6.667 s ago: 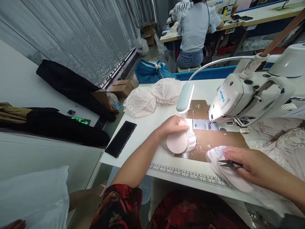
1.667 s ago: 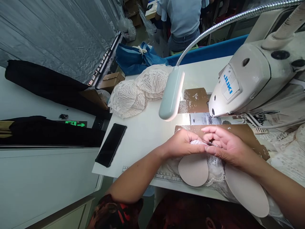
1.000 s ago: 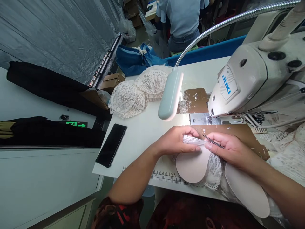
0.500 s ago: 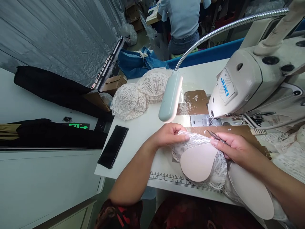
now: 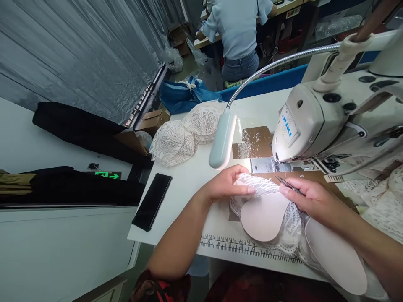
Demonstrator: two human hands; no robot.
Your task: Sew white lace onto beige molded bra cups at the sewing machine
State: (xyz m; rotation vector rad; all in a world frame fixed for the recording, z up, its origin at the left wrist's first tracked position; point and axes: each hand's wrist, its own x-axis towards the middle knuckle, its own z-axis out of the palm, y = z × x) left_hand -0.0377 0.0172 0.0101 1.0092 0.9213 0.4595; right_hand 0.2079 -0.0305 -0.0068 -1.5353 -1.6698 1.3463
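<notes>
Parted along lace piece (image 5: pixel 291 233) since the earlier frame: left hand (image 5: pixel 228 186) and right hand (image 5: pixel 307 195), from nearly meeting to apart. Largest, as landmark: sewing machine (image 5: pixel 302 121). Nearer the wearer than sewing machine: lace piece, with one pale pad (image 5: pixel 265 216) in front of the needle end and second pad (image 5: pixel 335 256) in front of the body. Apparently at the step of checking the lace edge; next, probable call for even tension and careful aim. Pinched between left thumb and fingers: one end of that edge. Gripped between right thumb and fingers: the other end, plus small snips (image 5: pixel 290 186), tips on sewing machine's side.
</notes>
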